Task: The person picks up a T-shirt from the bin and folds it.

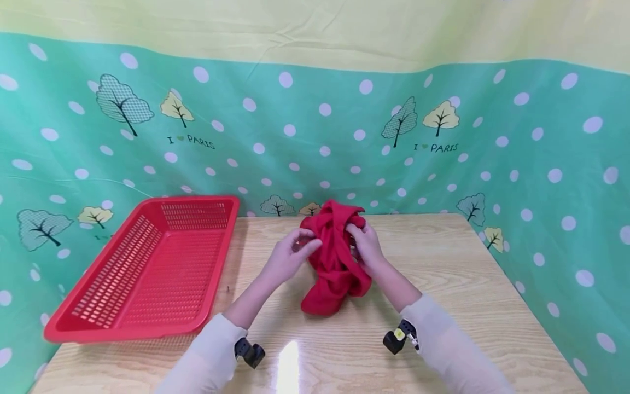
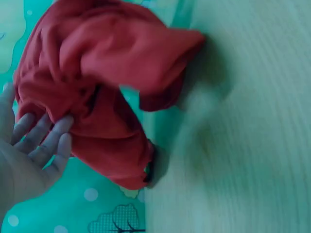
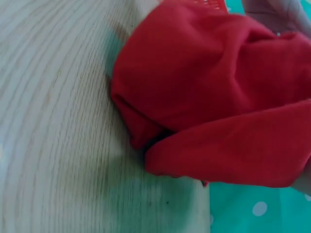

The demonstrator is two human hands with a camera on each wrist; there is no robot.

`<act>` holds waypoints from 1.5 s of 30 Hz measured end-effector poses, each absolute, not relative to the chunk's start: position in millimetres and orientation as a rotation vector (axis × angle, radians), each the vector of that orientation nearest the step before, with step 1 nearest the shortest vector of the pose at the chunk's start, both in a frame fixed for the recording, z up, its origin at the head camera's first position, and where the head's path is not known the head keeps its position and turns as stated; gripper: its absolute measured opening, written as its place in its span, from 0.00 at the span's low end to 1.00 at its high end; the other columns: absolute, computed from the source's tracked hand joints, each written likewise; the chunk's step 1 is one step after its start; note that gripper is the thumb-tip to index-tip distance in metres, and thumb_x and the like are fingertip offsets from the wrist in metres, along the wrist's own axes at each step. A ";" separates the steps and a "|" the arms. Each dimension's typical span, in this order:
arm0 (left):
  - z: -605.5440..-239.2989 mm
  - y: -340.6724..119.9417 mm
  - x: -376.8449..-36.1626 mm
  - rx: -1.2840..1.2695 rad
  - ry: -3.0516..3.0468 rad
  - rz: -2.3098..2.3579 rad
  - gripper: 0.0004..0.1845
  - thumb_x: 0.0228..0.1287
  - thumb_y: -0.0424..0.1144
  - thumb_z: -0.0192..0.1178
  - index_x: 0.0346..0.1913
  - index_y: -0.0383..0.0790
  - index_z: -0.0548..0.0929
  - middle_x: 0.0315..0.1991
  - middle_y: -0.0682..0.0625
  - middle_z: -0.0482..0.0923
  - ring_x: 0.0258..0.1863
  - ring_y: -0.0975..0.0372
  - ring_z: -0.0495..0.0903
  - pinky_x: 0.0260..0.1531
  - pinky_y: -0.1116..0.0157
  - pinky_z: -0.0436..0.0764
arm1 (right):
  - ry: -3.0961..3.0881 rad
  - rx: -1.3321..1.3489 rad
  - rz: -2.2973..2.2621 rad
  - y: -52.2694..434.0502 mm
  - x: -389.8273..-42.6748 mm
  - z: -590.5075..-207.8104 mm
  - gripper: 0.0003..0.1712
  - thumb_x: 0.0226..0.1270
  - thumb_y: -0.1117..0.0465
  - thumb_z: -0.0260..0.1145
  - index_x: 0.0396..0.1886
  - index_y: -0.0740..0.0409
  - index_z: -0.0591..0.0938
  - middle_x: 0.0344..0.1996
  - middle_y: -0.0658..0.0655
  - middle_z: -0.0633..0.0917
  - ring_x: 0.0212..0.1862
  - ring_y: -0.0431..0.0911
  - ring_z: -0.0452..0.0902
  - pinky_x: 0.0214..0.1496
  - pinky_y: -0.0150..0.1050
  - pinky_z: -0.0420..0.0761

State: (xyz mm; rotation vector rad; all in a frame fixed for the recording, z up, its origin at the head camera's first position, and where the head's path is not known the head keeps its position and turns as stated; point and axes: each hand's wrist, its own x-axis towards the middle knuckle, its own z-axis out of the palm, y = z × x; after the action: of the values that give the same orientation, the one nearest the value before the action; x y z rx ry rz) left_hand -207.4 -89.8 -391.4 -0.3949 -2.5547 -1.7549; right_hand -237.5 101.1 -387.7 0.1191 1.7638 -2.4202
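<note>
A bunched-up red cloth (image 1: 334,246) hangs in loose folds over the table, its lower end close to the wood. My right hand (image 1: 365,246) grips its upper right side, with some fingers hidden among the folds. On the opposite side, my left hand (image 1: 290,254) has its fingers spread and slightly bent, fingertips right at the fabric. The left wrist view shows that palm (image 2: 29,165) turned up beside the cloth (image 2: 107,58). In the right wrist view the cloth (image 3: 194,73) covers most of the right hand.
A red plastic basket (image 1: 172,273) with slotted walls stands at the left of the wooden table (image 1: 443,306). Behind and to the right hangs a green dotted curtain (image 1: 305,120) printed with trees. Each wrist wears a small black camera, such as the one on the left (image 1: 250,352).
</note>
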 end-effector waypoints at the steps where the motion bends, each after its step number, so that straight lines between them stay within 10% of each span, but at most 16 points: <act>1: -390.9 -91.4 -209.5 -0.332 -2.529 -1.752 0.18 0.56 0.54 0.64 0.42 0.45 0.79 0.35 0.50 0.79 0.31 0.59 0.79 0.32 0.68 0.77 | 1.719 0.099 -2.422 101.7 -236.8 -387.6 0.06 0.61 0.63 0.55 0.38 0.50 0.72 0.16 0.43 0.77 0.19 0.35 0.70 0.20 0.27 0.70; 6: -388.9 -95.9 -214.8 -0.171 -2.434 -1.704 0.22 0.46 0.54 0.71 0.32 0.43 0.74 0.26 0.51 0.73 0.29 0.61 0.73 0.29 0.68 0.73 | 1.567 -0.073 -2.394 102.3 -232.8 -388.5 0.07 0.63 0.64 0.52 0.34 0.50 0.76 0.21 0.44 0.82 0.24 0.36 0.76 0.30 0.28 0.77; 16: -380.1 -108.4 -231.4 -0.504 -2.579 -1.769 0.44 0.53 0.40 0.68 0.71 0.53 0.55 0.69 0.45 0.61 0.68 0.51 0.61 0.65 0.50 0.63 | 1.526 -0.399 -2.047 99.2 -227.7 -384.0 0.06 0.63 0.62 0.52 0.35 0.51 0.75 0.24 0.45 0.84 0.29 0.37 0.81 0.33 0.30 0.79; 27: -389.0 -112.3 -231.1 -0.742 -2.767 -1.724 0.25 0.60 0.46 0.60 0.61 0.45 0.73 0.59 0.47 0.74 0.57 0.57 0.72 0.57 0.58 0.71 | 1.560 -0.433 -1.870 103.8 -229.3 -384.6 0.10 0.63 0.63 0.50 0.31 0.48 0.77 0.10 0.43 0.76 0.25 0.35 0.78 0.38 0.29 0.78; 32: -385.8 -112.1 -229.3 -0.519 -2.749 -1.679 0.21 0.58 0.50 0.62 0.54 0.47 0.80 0.51 0.50 0.80 0.50 0.59 0.77 0.52 0.59 0.75 | 1.663 -0.375 -1.805 110.2 -233.3 -386.5 0.12 0.66 0.58 0.53 0.47 0.54 0.74 0.25 0.44 0.82 0.31 0.36 0.79 0.38 0.30 0.79; 40: -376.4 -122.1 -228.1 0.112 -2.479 -1.618 0.18 0.58 0.52 0.60 0.44 0.43 0.77 0.40 0.45 0.79 0.39 0.57 0.75 0.39 0.63 0.74 | 2.058 -0.519 -1.434 138.5 -236.4 -408.0 0.44 0.58 0.50 0.67 0.71 0.52 0.57 0.59 0.57 0.74 0.56 0.44 0.74 0.58 0.39 0.75; 45: -372.8 -129.3 -228.2 0.266 -2.293 -1.633 0.17 0.60 0.48 0.58 0.42 0.37 0.72 0.36 0.43 0.74 0.36 0.57 0.70 0.37 0.64 0.69 | 2.292 -0.601 -1.217 143.8 -237.5 -425.9 0.45 0.51 0.52 0.73 0.67 0.52 0.61 0.53 0.56 0.77 0.53 0.45 0.75 0.55 0.41 0.76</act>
State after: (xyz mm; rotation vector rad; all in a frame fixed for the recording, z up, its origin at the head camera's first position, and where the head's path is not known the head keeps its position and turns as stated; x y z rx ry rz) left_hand -228.2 -129.3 -372.8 0.2657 -2.2930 -1.6332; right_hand -237.5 143.8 -425.9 -0.6013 2.2923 -1.2167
